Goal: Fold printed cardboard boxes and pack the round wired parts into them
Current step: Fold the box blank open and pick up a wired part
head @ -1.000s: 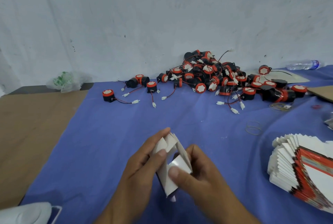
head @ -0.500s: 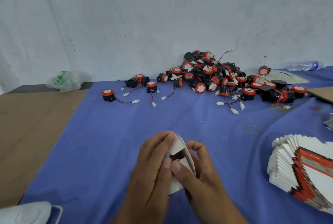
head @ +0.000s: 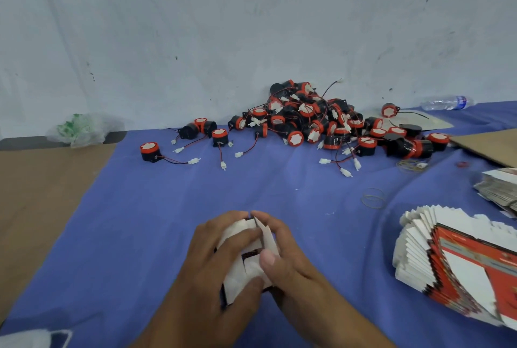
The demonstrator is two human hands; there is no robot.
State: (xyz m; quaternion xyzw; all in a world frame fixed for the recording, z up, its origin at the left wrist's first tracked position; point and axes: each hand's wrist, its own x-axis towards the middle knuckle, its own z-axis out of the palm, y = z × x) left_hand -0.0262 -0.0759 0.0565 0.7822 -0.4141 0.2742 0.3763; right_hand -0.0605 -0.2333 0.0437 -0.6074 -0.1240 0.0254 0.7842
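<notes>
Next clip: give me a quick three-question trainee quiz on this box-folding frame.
1. True or false: the left hand and right hand both hold the cardboard box.
2. The fanned stack of flat boxes lies: A) left of the hands, B) right of the hands, C) against the wall.
3. What colour is the cloth under the pile of round wired parts?
Key: 1 true; 2 B; 3 blue.

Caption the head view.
Left hand and right hand fold a box over blue cloth; parts piled behind, flat boxes at right.
</notes>
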